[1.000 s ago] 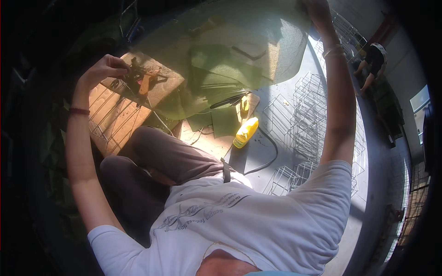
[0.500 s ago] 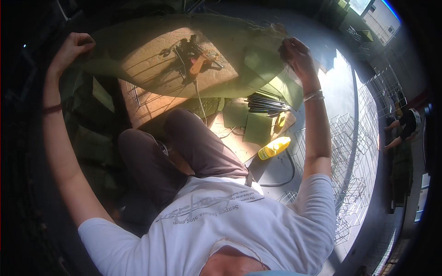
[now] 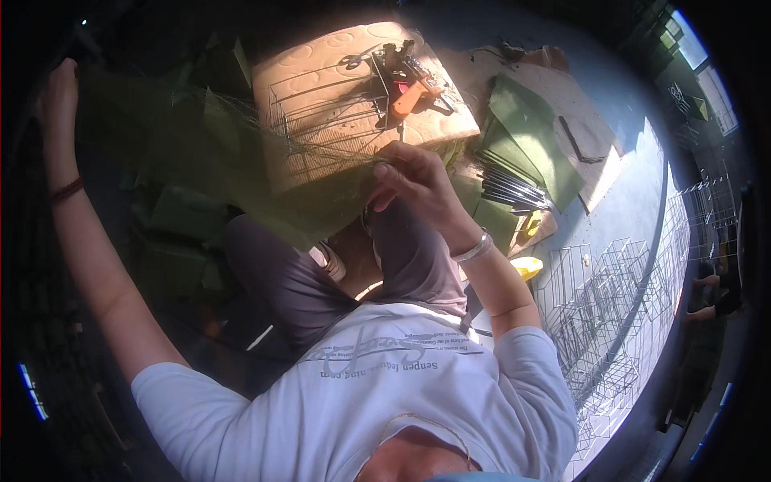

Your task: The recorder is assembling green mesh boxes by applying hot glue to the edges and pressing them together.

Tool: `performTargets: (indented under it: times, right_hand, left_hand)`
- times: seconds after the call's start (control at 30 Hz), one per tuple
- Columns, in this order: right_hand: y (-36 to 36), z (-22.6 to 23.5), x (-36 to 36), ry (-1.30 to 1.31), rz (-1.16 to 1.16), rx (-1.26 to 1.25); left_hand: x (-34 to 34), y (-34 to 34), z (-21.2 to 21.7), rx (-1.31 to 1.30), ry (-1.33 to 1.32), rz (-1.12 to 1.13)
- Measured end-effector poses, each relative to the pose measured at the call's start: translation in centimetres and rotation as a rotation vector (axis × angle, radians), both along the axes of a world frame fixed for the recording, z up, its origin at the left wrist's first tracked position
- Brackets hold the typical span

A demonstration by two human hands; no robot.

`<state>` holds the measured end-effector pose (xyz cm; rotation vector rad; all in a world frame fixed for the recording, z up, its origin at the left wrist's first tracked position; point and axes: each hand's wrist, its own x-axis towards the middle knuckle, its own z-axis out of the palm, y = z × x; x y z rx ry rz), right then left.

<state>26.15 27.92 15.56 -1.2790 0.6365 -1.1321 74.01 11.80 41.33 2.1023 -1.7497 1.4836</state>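
Observation:
A sheer green mesh sheet [image 3: 233,173] hangs stretched between my hands. At far left, my left hand [image 3: 60,100] is raised with its fingers closed on one end. My right hand [image 3: 418,189], in front of my knees, pinches the other end, where loose threads show. Just beyond it a cardboard-topped work surface [image 3: 309,60] carries a thin metal wire frame [image 3: 321,100], partly behind the mesh. An orange-handled tool [image 3: 414,98] with a dark mechanism lies on the same cardboard, with dark scissors-like loops [image 3: 352,61] beside it.
Green sheets [image 3: 522,128] and a bundle of thin dark rods [image 3: 514,186] lie right of the cardboard. A yellow bottle [image 3: 526,267] is partly behind my right forearm. Several wire frames [image 3: 602,297] stand on the floor at right. Another person's arms [image 3: 705,297] show at the right edge.
My right hand has come inward and down from the upper right, still gripping the mesh. My left hand has shifted further left. The mesh swung left, uncovering the cardboard and the orange-handled tool.

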Motion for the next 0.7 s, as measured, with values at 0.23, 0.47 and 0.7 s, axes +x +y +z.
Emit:
performTargets:
  times: [0.23, 0.47, 0.7]
  right_hand:
    - [-5.7, -3.3, -1.0, -0.128, -0.162, 0.204]
    - [-10.7, -9.7, -3.1, -0.286, -0.418, 0.4]
    - [-13.4, -13.1, -2.4, -0.429, -0.506, 0.478]
  left_hand:
    - [-4.2, -15.2, -7.0, -0.228, -0.372, -0.504]
    - [-20.0, -27.3, -17.1, -0.133, -0.017, -0.674]
    - [-24.2, -34.5, -21.0, -0.152, -0.093, -0.634]
